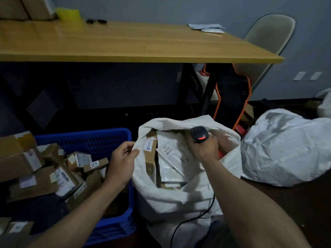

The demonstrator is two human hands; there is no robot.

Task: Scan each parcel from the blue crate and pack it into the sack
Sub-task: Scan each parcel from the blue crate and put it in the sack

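I see the left hand [123, 163] closed in a pinch, thumb and curled fingers gripping the near-left rim of the sack [179, 199] and holding its mouth wide. The right hand [204, 149] is wrapped tight round a black scanner [198, 135], which shows a red light on top. That hand hangs over the right side of the sack's opening, its wrist across the rim. A bit of orange-red shows just under its fingers; I cannot tell what it is. A black cable [188, 222] trails down the front of the sack.

Inside the sack, between my two hands, I can make out a brown box [150, 151] standing on end just beside the left hand, and white mailers [175, 154] lying tilted beneath the scanner.

The blue crate [84, 138] sits touching the sack's left side, under my left forearm. It is piled with brown parcels [60, 176], one labelled 2214, all left of the left hand and none held.

A second sack [286, 149] lies slumped on the floor to the right. The table [125, 42] stands behind everything.
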